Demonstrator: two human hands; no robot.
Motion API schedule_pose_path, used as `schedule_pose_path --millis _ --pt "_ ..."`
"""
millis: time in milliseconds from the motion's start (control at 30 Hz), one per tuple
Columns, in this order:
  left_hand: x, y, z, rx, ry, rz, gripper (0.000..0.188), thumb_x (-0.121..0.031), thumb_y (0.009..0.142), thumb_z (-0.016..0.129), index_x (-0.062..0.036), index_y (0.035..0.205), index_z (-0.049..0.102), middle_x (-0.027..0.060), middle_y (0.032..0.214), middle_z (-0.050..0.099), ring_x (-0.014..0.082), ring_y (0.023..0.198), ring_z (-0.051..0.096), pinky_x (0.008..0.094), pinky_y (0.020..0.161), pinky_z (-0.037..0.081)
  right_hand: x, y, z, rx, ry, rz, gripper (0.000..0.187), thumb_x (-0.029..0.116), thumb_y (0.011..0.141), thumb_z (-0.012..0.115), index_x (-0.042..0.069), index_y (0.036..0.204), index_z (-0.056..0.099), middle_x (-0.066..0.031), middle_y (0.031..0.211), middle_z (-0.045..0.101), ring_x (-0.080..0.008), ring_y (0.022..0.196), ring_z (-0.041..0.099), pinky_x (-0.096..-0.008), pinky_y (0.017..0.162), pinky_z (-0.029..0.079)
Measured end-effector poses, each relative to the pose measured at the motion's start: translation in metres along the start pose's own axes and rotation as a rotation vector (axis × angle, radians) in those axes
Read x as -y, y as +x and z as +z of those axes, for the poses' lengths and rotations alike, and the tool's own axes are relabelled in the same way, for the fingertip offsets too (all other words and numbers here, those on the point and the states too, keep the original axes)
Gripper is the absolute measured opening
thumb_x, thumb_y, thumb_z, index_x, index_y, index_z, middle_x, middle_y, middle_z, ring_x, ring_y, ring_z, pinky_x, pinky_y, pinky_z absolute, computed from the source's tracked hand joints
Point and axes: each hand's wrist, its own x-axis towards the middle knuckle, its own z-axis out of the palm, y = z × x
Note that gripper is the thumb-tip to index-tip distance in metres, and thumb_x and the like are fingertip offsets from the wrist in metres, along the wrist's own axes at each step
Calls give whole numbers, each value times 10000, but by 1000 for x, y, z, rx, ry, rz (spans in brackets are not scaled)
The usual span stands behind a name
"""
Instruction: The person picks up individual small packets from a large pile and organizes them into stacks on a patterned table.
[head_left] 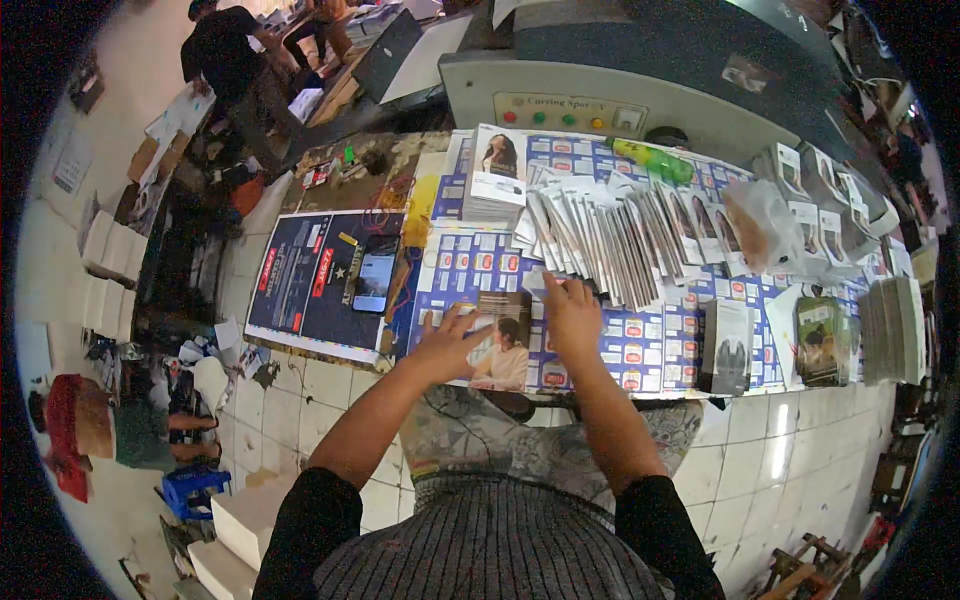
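A printed card with a photo of a person [505,345] lies at the table's front edge. My left hand [448,345] rests on its left side, fingers spread and flat. Right of the card, my right hand [573,318] has its fingers bent together beside a small white paper edge [536,282]; what they pinch, if anything, is hidden. Just beyond that hand, a long row of folded leaflets [610,235] lies fanned out, overlapping. Behind the row's left end stands a neat stack of leaflets [497,180] with a photo on top.
Left on the table are a phone [375,275] and dark printed sheets [300,270]. To the right stand a boxed-looking stack [728,345], green-topped cards [822,340] and plastic-wrapped bundles [815,210]. A green bottle [655,160] lies before a grey machine [620,95]. Another person [230,55] is far left.
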Motion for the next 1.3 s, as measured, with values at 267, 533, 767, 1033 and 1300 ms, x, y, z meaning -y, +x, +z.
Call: schedule_pose_path --millis 267,533,767,1033,1300 --pt "3 -6 -3 30 27 -4 915 -454 798 779 -307 1563 299 108 1649 171 378 1529 51 698 1150 99 -21 -60 -28 571 232 -458 442 214 883 607 222 1324 619 -110 958 631 -334 893 655 -441 721 552" --pt "17 -9 12 -63 -34 98 900 -475 823 745 -230 1568 303 91 1672 85 365 1537 -14 651 1167 64 -63 -60 -61 432 155 -123 401 209 892 602 214 1291 638 -127 1134 633 -330 1039 627 -474 858 514" --pt "22 -2 26 -110 -48 143 880 -460 854 728 -205 1575 292 98 1678 61 368 1539 -30 614 1179 11 25 -66 4 287 774 322 1010 448 847 744 -59 1529 199 -347 1464 404 -477 1360 416 -486 1123 371" --pt "29 -4 42 -175 -107 150 999 -632 858 636 -81 1581 223 163 1663 111 363 1540 -51 585 1186 -34 45 -55 0 638 707 488 544 309 842 762 -1 1246 574 -255 1113 662 -408 1103 624 -435 935 495" --pt "27 -6 42 -218 -97 125 898 -719 925 454 -103 1560 298 175 1659 109 371 1537 -26 604 1172 -60 -58 24 -129 -460 56 247 362 72 871 593 100 1228 649 -178 962 617 -390 891 595 -480 755 488"
